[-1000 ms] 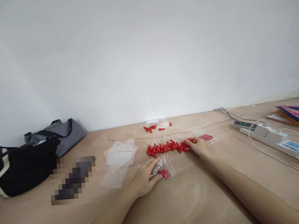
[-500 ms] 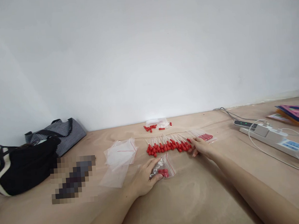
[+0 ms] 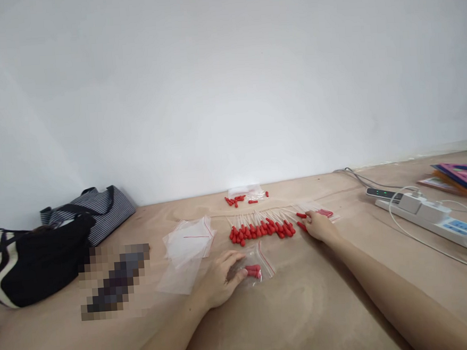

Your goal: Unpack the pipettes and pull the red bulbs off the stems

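Observation:
Several red-bulbed droppers [image 3: 261, 228] with thin pale stems lie side by side in a row on the table. At the row's right end, the fingers of my right hand [image 3: 320, 226] are closed on two separate red-bulbed droppers [image 3: 301, 215]. Nearer me, my left hand [image 3: 222, 279] holds the left side of a clear zip bag [image 3: 267, 262] between thumb and fingers; a few red pieces [image 3: 253, 271] lie inside it. Beside my right hand is another clear bag with red pieces [image 3: 324, 213], partly covered by the hand.
A stack of clear zip bags [image 3: 188, 239] lies left of the row. Loose red pieces [image 3: 235, 199] lie near the wall by another bag. Dark bags [image 3: 40, 263] sit at left; a power strip [image 3: 432, 219] with cables and colourful flat boards [image 3: 463, 180] are at right.
My right hand has moved right, and two droppers now sit apart from the row at its fingers. My left hand has shifted slightly left, and the bag looks flatter.

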A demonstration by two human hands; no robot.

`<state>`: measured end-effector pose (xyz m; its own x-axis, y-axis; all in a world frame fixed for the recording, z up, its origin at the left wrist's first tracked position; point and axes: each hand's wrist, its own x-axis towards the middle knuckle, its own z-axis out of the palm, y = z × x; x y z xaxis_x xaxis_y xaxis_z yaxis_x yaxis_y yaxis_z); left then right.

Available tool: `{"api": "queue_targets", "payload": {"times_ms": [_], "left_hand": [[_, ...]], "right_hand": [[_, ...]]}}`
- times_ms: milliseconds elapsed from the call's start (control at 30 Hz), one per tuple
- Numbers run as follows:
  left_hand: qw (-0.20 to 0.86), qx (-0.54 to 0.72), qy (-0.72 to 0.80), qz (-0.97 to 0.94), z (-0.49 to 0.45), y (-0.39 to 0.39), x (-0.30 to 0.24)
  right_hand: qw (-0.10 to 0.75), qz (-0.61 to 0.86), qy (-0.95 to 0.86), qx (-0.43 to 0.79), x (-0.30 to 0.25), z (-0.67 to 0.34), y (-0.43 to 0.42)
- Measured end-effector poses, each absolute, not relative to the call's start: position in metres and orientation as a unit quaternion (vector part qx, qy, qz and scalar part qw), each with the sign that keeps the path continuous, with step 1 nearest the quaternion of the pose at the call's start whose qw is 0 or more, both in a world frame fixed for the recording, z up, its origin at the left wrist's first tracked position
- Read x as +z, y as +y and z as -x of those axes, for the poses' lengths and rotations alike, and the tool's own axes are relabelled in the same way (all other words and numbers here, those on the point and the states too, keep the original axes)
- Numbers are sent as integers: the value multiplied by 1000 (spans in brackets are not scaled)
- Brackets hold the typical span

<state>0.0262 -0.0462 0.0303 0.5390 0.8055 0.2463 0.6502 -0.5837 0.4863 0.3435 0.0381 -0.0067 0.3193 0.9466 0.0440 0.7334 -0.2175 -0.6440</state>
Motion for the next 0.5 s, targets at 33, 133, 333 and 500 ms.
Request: {"api": "queue_targets", "payload": {"times_ms": [33,133,333,500], "left_hand": [[170,224,422,-862,-27,-46,30],[165,216,418,-867,-28,-46,29],[165,209,408,-874,-27,-44,28],[164,212,406,-874,-27,-44,28]], "right_hand": [[287,763,-553,175,-7,-344,40],[281,774,-544,160,-9,-344,44],[290,781,-527,169,-11,-343,48],[317,767,-509,227,-8,-342,47]]}}
